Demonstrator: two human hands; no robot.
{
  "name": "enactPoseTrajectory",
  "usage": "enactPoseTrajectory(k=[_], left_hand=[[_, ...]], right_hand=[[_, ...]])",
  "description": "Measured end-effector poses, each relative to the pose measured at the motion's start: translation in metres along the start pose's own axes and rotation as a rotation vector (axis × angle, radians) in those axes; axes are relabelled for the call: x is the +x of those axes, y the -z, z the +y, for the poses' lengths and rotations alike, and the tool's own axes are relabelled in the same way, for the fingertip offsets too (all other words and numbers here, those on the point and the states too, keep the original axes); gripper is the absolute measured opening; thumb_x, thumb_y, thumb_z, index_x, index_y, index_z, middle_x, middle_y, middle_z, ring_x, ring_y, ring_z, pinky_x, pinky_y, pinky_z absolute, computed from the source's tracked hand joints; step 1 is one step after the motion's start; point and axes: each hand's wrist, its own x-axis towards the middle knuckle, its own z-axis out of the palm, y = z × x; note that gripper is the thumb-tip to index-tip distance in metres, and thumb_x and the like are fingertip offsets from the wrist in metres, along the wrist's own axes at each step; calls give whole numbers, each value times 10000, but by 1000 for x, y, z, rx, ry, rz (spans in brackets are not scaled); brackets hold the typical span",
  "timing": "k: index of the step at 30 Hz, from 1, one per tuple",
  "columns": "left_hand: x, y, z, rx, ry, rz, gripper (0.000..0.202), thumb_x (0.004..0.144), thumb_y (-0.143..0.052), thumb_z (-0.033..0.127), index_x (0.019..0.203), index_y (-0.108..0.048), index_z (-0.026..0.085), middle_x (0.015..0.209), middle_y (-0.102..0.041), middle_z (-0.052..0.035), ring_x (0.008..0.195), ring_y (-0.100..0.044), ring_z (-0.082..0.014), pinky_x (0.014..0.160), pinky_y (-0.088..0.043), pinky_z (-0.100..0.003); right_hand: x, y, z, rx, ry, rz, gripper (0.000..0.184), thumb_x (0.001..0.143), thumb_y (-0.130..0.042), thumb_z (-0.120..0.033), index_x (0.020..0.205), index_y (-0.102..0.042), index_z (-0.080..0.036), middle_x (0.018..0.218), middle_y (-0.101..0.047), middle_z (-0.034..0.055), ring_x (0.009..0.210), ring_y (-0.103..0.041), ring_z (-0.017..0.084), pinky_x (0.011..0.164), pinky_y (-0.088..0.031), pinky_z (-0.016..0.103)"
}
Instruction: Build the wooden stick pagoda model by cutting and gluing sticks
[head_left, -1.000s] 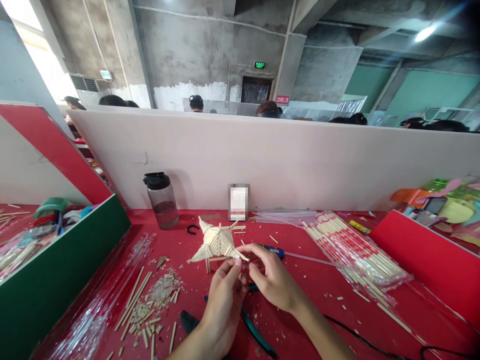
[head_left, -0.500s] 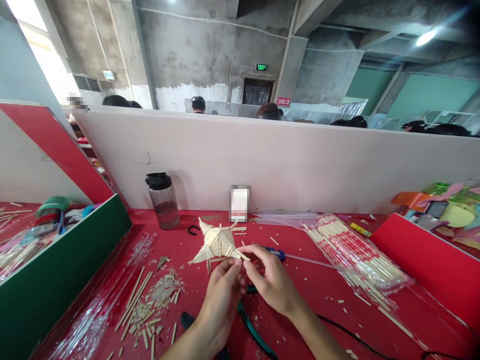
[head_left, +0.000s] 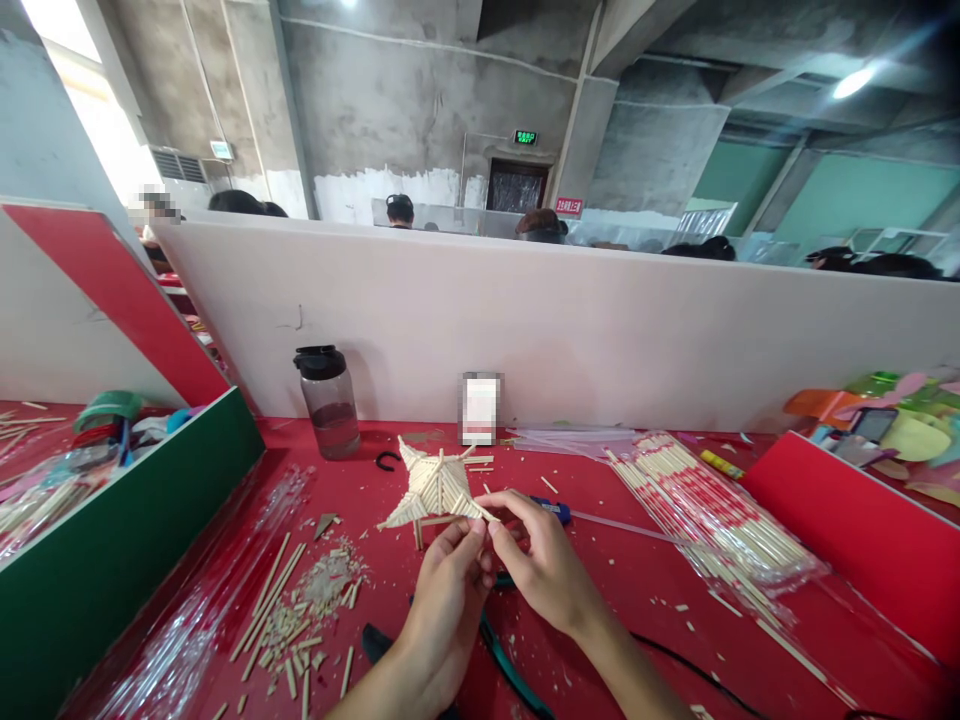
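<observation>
A small pale wooden-stick model (head_left: 436,485), with a raised ribbed middle and corners that sweep out to points, stands over the red tabletop on stick legs. My right hand (head_left: 551,565) pinches its near right corner between thumb and forefinger. Just left of that, my left hand (head_left: 448,590) is closed at the same corner, its thumb against the edge and its other fingers curled beneath. What lies under those fingers is hidden. Green-and-black handled pliers (head_left: 506,660) lie below my hands, partly covered.
Wood scraps (head_left: 307,600) and cut sticks litter the left side. A water bottle (head_left: 328,400) and a phone (head_left: 480,408) stand by the white partition (head_left: 585,330). Bagged red-and-white chopsticks (head_left: 727,500) lie right, beside a blue-handled tool (head_left: 551,508). Green (head_left: 135,530) and red (head_left: 862,530) dividers flank the table.
Both hands keep their grip at the model's corner, with only a tiny shift of the fingers. The whole view has moved slightly.
</observation>
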Motion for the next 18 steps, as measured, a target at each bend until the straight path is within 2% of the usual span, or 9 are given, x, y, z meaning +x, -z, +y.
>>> enactPoseTrajectory(k=[8, 14, 18], left_hand=[[-1, -2, -3, -31, -24, 17, 407, 582, -930, 361, 773, -648, 138, 596, -568, 38, 535, -486, -77, 562, -342, -217], [-2, -2, -7, -42, 1, 21, 427, 586, -925, 389, 762, -621, 145, 580, -551, 47, 537, -468, -73, 560, -329, -217], [-1, -1, -9, -57, 24, 37, 449, 573, -930, 393, 776, -610, 153, 587, -549, 54, 535, -459, -65, 555, -327, -208]], right_hand=[[2, -3, -3, -22, -30, -1, 162, 938, -523, -226, 1037, -649, -209, 1024, -732, 63, 981, -697, 234, 736, -544, 285], [10, -3, -3, -7, -100, 21, 134, 926, -548, -280, 924, -649, -193, 850, -732, 39, 723, -694, 193, 652, -525, 277], [14, -1, -5, -7, -108, 17, 137, 903, -563, -270, 861, -663, -186, 811, -727, 27, 742, -691, 194, 680, -522, 273]])
